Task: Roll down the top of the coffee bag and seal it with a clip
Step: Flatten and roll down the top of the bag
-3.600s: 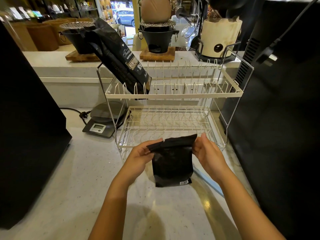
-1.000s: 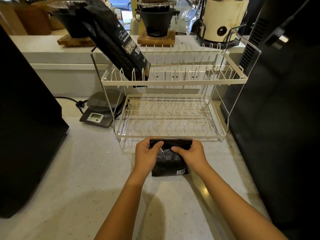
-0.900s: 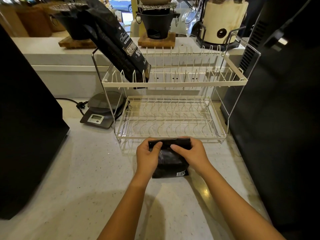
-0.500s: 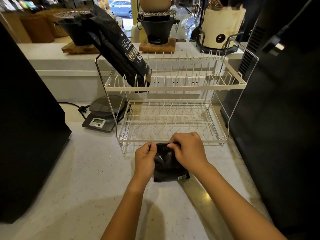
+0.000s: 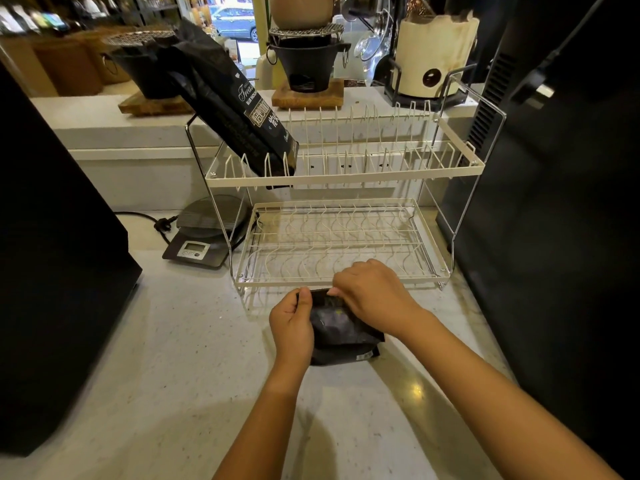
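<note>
A small black coffee bag [image 5: 341, 332] stands on the pale speckled counter [image 5: 166, 368] just in front of the dish rack. Its top is folded down into a short roll. My left hand [image 5: 292, 325] pinches the left end of that roll between thumb and fingers. My right hand [image 5: 372, 296] lies over the top right of the bag, fingers curled on the fold and hiding most of it. No clip shows in the head view.
A white two-tier wire dish rack [image 5: 339, 173] stands right behind the bag, with a large black coffee bag [image 5: 239, 109] leaning in its upper tier. A digital scale [image 5: 204, 237] sits left of the rack. Tall black appliances flank the counter, one on the left [image 5: 52, 254] and one on the right [image 5: 554, 220].
The bag went from held open at its top corners to rolled down and shorter. My right hand slid from the bag's front onto the top of the fold; my left hand shifted to its left end.
</note>
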